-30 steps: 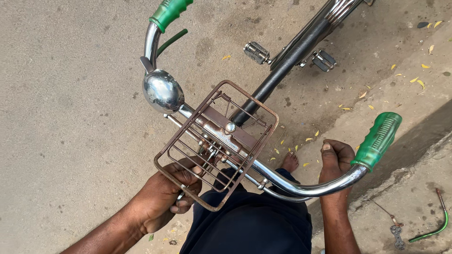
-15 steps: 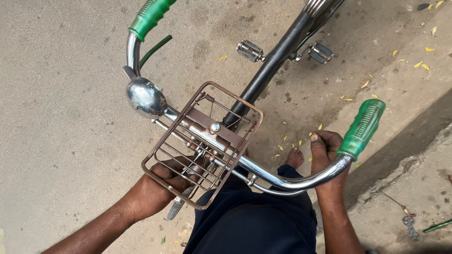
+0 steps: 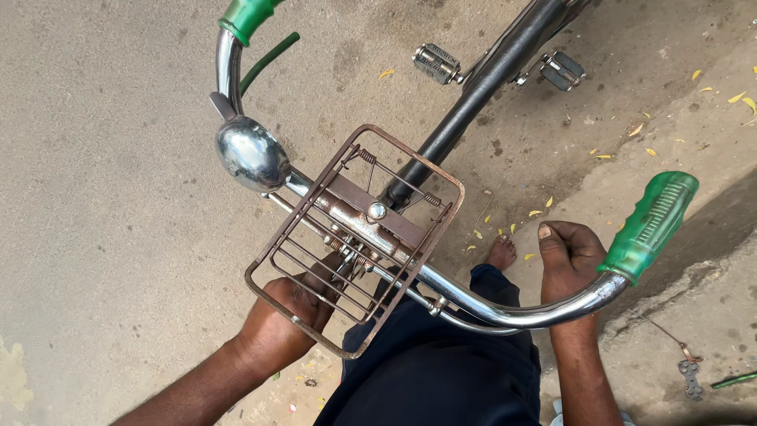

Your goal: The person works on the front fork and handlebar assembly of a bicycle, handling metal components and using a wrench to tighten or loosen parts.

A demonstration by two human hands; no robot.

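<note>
I look down on a bicycle's chrome handlebar (image 3: 505, 312) with green rubber grips (image 3: 648, 227) and a round chrome bell (image 3: 251, 155). A rusty brown wire carrier (image 3: 353, 237) sits on the bar's middle. My left hand (image 3: 285, 319) reaches under the carrier's near edge, fingers curled around its wires and the thin rod beneath. My right hand (image 3: 569, 254) clasps the chrome bar just below the right green grip. The black frame tube (image 3: 473, 95) runs away toward the pedals (image 3: 436, 63).
Rough concrete ground lies all around, with scattered yellow leaves (image 3: 646, 150). A bare foot (image 3: 500, 252) and dark blue trousers (image 3: 441, 379) show below the bar. A small metal part (image 3: 691, 379) and a green cable (image 3: 733, 381) lie at the lower right.
The view has shifted slightly, so the handlebar sits a little further right in the picture. Both hands keep the same hold on the carrier and the bar.
</note>
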